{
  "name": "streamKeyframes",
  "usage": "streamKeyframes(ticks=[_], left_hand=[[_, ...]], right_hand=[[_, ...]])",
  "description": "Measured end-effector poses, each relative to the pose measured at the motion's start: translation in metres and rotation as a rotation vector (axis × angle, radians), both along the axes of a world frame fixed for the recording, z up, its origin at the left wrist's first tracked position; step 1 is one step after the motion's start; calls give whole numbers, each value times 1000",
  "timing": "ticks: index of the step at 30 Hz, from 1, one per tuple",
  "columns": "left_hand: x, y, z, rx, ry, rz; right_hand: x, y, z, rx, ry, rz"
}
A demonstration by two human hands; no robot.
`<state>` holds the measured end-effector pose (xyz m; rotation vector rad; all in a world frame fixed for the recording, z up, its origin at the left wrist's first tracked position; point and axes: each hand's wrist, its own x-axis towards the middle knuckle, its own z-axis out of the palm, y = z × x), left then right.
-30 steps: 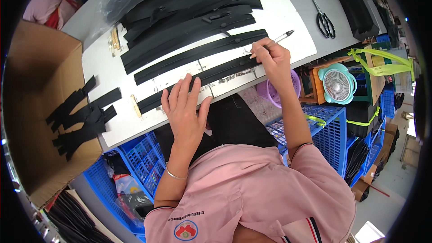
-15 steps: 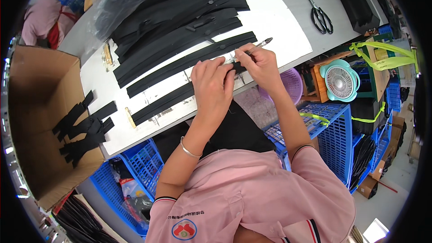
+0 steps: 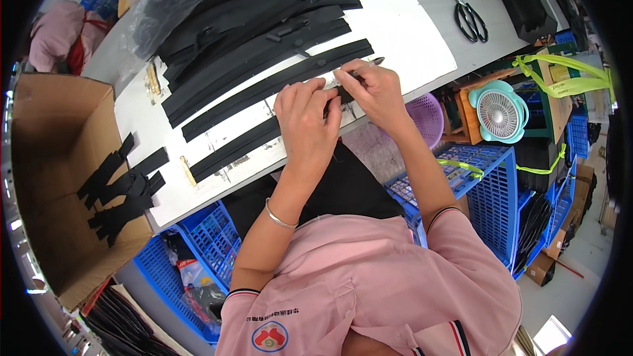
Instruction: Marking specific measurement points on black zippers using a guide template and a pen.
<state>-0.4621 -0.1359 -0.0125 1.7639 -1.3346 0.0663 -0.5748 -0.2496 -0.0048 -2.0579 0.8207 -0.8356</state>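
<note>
My left hand is bent over a black fabric strip, the nearest one on the white board. Its fingers and thumb close around the strip near the right end. Close beside it, my right hand grips a slim pen, whose back end sticks out above the knuckles. The pen's tip is hidden among the fingers. Just beyond both hands lies a second black strip with a small dark round piece on it. Dark marks show on the board around the strips.
More black strips are layered farther back beside a clear plastic bag. Scissors lie at the right. A cardboard box stands left, black pieces over its edge. Blue baskets, a purple basket and a fan are near the table.
Both hands have shifted slightly left in the picture. The pen now stands more upright, with less of it showing above my right hand. The board and strips look slightly shifted too.
</note>
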Motion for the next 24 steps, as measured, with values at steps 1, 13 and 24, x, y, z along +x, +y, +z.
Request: streamKeyframes(ticks=[1,13,24], left_hand=[[0,0,0,0,1,1],[0,4,-2,-30,-7,-11],[2,3,-3,-49,-8,-42]], right_hand=[[0,1,1,34,-25,-11],[-19,-6,-8,170,-127,159],[-17,-6,-8,-42,-89,169]])
